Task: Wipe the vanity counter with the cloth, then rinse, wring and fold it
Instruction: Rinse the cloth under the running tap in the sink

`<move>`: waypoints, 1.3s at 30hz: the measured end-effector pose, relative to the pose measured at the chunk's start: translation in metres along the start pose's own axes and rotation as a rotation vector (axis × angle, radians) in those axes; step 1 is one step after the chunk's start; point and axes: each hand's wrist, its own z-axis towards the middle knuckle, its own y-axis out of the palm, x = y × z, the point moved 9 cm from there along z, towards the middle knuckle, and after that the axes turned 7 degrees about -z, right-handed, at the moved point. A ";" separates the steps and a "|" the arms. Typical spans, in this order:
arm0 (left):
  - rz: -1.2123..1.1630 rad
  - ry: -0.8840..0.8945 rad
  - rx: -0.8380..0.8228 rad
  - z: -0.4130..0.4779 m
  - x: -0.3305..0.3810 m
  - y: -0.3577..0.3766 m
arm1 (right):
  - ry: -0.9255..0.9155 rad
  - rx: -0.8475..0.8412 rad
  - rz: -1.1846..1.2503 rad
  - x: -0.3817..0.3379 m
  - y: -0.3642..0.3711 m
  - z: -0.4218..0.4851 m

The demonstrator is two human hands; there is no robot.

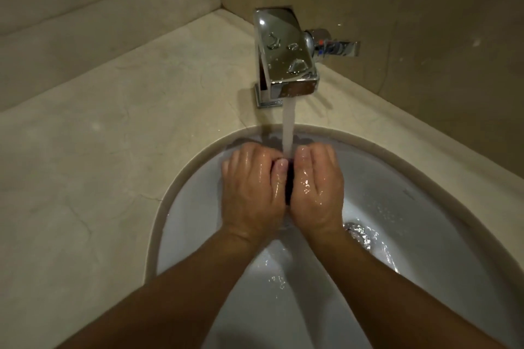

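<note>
Plainly, beige tabletop [85,164] lies left of the sink [425,187]. Left hand [252,190] and right hand [317,190] press together under the tap [286,56] stream, fingers [241,156] curled round a dark cloth [289,190]. Only a strip shows between the thumbs, its long axis running from tap toward wrists.

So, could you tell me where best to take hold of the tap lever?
Probably the lever's flat free end, from the right and above: it juts sideways out of the tap's right side, so that end is bare and turns it most easily.
</note>
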 end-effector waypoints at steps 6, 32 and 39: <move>0.067 -0.128 -0.120 -0.022 -0.035 0.025 | 0.286 -0.123 -0.139 0.050 0.016 -0.028; -0.126 -0.402 -0.169 -0.026 -0.048 0.047 | 0.240 -0.190 -0.335 0.085 0.023 -0.006; -0.911 -1.021 -0.078 -0.039 -0.068 0.042 | 0.944 -0.072 0.442 0.095 0.027 -0.037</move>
